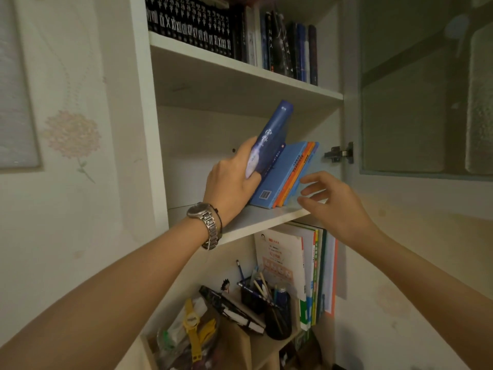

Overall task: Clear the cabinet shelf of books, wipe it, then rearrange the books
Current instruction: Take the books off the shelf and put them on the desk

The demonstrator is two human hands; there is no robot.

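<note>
Left hand (pixel 231 174) grips tilted dark-blue paperback book (pixel 269 140), thumb on spine, fingertips hidden behind cover. Book leans on light-blue, orange, blue books (pixel 286 174) just right of hand, on white middle cabinet shelf (pixel 256 217). Right hand (pixel 334 198) open, fingers loosely spread, holds nothing, near rightmost book; contact unclear. Book titles unreadable.

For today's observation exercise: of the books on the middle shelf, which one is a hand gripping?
The dark blue book, gripped by the left hand. It sits leftmost, taller than the light blue and orange books, which no hand grips.
</note>
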